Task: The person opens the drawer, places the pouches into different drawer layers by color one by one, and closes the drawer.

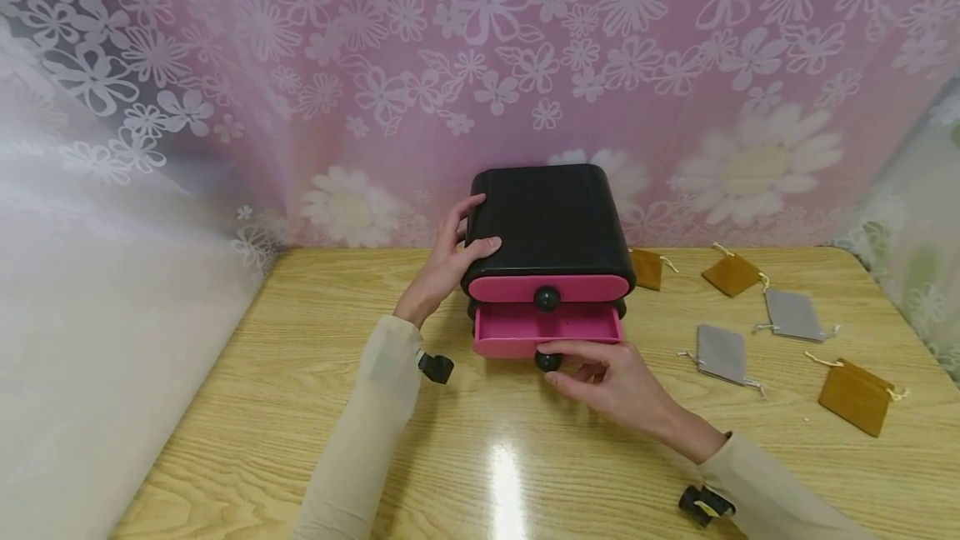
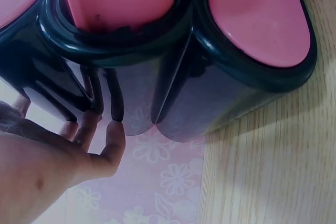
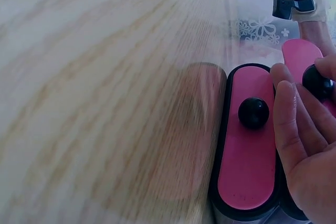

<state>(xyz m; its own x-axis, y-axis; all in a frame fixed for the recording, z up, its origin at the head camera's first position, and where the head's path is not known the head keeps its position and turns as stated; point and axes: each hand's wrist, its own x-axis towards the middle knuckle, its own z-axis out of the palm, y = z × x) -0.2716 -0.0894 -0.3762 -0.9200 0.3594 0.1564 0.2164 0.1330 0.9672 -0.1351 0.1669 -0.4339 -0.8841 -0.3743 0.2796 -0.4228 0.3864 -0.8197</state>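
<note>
A small black drawer unit (image 1: 547,219) with pink drawer fronts stands on the table. Its middle drawer (image 1: 495,323) is pulled partly out, and the visible part of its inside shows bare pink. My right hand (image 1: 622,382) pinches that drawer's round black knob (image 3: 316,81) between thumb and fingers. My left hand (image 1: 446,265) steadies the unit, thumb on the top and fingers spread along the left side; in the left wrist view, fingertips (image 2: 115,129) touch the glossy black side. The top drawer (image 1: 498,287) is closed, and so is the bottom drawer (image 3: 247,166).
To the right of the unit lie several drawstring pouches, among them a brown pouch (image 1: 857,397), a grey pouch (image 1: 722,352) and another grey pouch (image 1: 795,315). A flowered curtain (image 1: 420,107) hangs behind the wooden table (image 1: 300,340). Each wrist wears a small black camera (image 1: 435,367).
</note>
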